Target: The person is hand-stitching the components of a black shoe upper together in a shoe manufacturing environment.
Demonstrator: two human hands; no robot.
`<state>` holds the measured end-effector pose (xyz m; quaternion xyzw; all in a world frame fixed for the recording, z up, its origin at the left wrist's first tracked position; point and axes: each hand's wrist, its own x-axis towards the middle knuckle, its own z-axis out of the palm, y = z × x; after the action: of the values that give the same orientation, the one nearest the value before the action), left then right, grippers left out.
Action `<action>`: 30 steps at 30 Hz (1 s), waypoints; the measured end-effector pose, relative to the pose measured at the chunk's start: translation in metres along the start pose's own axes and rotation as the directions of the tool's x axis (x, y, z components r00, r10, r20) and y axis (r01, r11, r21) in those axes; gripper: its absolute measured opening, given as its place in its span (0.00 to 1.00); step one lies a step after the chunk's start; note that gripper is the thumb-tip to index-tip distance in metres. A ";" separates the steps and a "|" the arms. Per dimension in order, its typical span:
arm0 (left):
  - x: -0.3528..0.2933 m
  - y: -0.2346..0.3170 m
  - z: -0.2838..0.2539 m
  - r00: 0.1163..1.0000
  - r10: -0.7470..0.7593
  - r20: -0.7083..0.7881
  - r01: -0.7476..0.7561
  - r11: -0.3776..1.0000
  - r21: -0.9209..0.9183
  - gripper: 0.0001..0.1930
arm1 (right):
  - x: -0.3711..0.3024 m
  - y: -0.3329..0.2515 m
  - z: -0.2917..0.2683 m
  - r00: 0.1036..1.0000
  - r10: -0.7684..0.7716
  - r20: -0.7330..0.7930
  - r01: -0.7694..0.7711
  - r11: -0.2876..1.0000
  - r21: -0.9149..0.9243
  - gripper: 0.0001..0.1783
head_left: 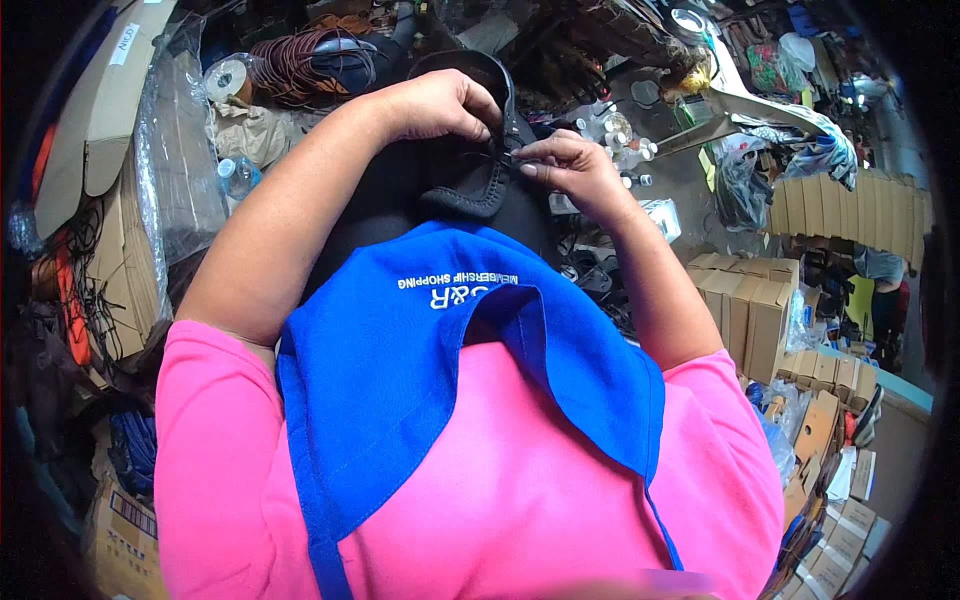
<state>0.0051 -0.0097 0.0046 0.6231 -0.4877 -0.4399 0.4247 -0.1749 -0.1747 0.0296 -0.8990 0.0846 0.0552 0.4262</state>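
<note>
A black leather piece [470, 190] with a curved rim and a row of stitches along its edge rests over my dark-clad lap. It looks like a shoe upper, though its full shape is hidden. My left hand [450, 105] curls over the piece from the left, fingers bent down and closed at its edge. From the right, my right hand [575, 170] reaches in with thumb and fingertips pinched together beside the stitched edge. Whatever lies in that pinch is too small to make out. A blue apron [390, 300] hangs over my pink shirt, just below the work.
Coiled brown cord [310, 65] and a spool [228, 80] lie beyond my left forearm. Several plastic bottles [615, 130] stand past my right hand. Cardboard boxes [745, 300] are stacked at the right; flattened cardboard [120, 100] leans at the left.
</note>
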 end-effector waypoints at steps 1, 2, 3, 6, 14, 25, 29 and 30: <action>0.001 0.000 -0.001 1.000 0.004 0.009 -0.004 1.000 0.018 0.12 | -0.002 0.001 0.002 1.000 -0.015 -0.025 0.014 1.000 -0.028 0.09; 0.001 0.000 -0.001 1.000 0.003 0.011 -0.003 1.000 0.017 0.12 | -0.002 -0.002 0.003 0.995 -0.076 -0.060 0.068 0.990 -0.126 0.10; 0.001 0.000 -0.002 1.000 -0.003 0.018 0.003 1.000 0.006 0.12 | -0.002 -0.007 0.004 0.995 -0.073 -0.061 0.065 0.990 -0.125 0.10; 0.002 0.000 -0.001 1.000 -0.004 0.021 0.005 1.000 -0.016 0.12 | -0.002 -0.020 0.003 0.988 -0.111 -0.105 0.087 0.973 -0.213 0.10; 0.000 0.003 -0.001 1.000 -0.002 0.021 0.003 0.999 -0.042 0.10 | 0.001 -0.029 0.003 0.987 -0.148 -0.065 0.118 0.935 -0.333 0.09; 0.008 -0.007 0.004 1.000 0.030 -0.005 -0.030 0.999 0.020 0.13 | 0.008 -0.010 -0.005 1.000 -0.004 0.000 0.004 0.998 -0.062 0.09; 0.003 -0.004 0.003 0.997 0.073 -0.015 -0.072 0.994 0.081 0.13 | 0.015 0.001 -0.008 0.989 0.088 0.123 -0.119 0.956 0.269 0.09; 0.003 -0.004 0.004 0.997 0.069 -0.030 -0.066 0.993 0.095 0.13 | 0.017 0.001 -0.008 0.984 0.093 0.154 -0.136 0.946 0.294 0.09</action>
<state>0.0029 -0.0122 -0.0007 0.6329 -0.5214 -0.3915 0.4175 -0.1585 -0.1836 0.0307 -0.8105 0.1144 0.1284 0.5599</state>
